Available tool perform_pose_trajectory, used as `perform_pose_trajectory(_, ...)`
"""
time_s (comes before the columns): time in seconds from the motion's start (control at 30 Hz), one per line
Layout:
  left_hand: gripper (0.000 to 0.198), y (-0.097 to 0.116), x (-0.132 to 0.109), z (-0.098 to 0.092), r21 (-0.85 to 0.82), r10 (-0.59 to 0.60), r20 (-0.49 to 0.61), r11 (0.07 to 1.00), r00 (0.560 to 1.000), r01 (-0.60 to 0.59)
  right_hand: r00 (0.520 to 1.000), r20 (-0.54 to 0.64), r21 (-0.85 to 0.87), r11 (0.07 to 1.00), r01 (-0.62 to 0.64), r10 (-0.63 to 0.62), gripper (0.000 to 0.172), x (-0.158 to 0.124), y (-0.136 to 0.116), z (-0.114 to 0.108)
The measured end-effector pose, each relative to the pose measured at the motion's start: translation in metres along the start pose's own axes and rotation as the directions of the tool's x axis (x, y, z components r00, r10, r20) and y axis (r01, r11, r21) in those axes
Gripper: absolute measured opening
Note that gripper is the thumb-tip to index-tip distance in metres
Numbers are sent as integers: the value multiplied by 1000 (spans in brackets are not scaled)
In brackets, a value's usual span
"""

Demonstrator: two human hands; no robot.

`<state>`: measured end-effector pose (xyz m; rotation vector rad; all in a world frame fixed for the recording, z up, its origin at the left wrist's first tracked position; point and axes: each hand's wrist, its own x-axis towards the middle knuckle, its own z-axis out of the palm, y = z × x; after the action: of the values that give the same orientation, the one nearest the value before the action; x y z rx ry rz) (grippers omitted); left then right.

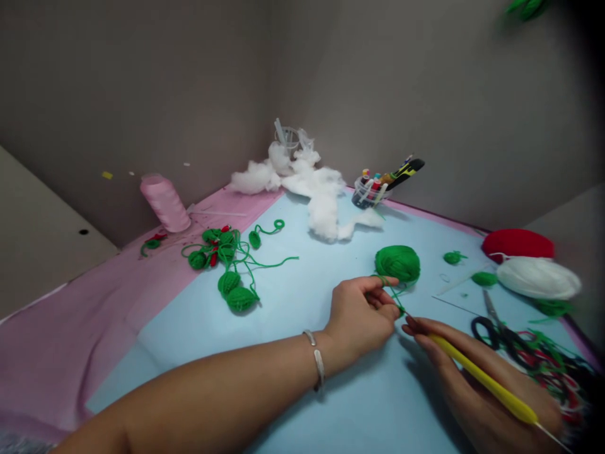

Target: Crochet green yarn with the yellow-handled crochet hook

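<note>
My left hand point(362, 312) pinches a small piece of green crochet work point(401, 311) between thumb and fingertips. Green yarn runs over its raised index finger. A crochet hook point(482, 375) with a yellow handle lies in my right hand point(491, 378), its fingers closed round the front of the handle. The hook's tip meets the green piece, though the stitch itself is too small to make out. Just beyond my left hand sits a ball of green yarn point(397, 263) on the blue sheet.
Green crocheted pieces point(229, 287) with loose tails lie at left, near a pink thread cone point(165, 203). White stuffing point(324, 202) and a cup of tools point(371, 192) stand at the back. Scissors point(501, 331), yarn scraps point(551, 372), red yarn point(517, 244) and white yarn point(539, 276) are at right.
</note>
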<state>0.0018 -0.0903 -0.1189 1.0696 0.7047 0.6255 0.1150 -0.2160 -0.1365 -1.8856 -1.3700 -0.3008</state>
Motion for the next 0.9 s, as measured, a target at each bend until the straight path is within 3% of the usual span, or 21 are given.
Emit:
perform_pose_trajectory(0.07, 35, -2, 0, -1, 42, 45, 12, 998, 999, -46, 1000, -5, -2, 1000, -25, 25, 27, -1, 2, 1)
perform_pose_trajectory(0.17, 22, -4, -1, -1, 94, 114, 29, 989, 993, -116, 981, -24, 178, 967, -183, 191, 28, 3, -6, 4)
perform_pose_trajectory(0.3, 28, -5, -1, -1, 90, 46, 62, 995, 997, -51, 913, 39, 423, 821, -383, 406, 26, 10, -14, 6)
perform_pose_trajectory(0.4, 39, -4, 0, 0, 72, -29, 73, 997, 997, 24, 794, 167, 578, 595, -559, 584, 33, 13, -10, 9)
perform_pose_trajectory(0.47, 40, -5, 1, 0, 61, -51, 85, 997, 995, 46, 717, 247, 670, 420, -612, 652, 39, 12, -5, 12)
perform_pose_trajectory(0.53, 40, -6, 1, 1, 50, -57, 101, 997, 993, 52, 683, 283, 711, 331, -620, 673, 42, 11, 0, 15)
perform_pose_trajectory(0.9, 29, -14, 4, 0, -105, 12, 273, 994, 962, 17, 619, 449, 738, 123, -663, 644, 37, 12, 16, 17)
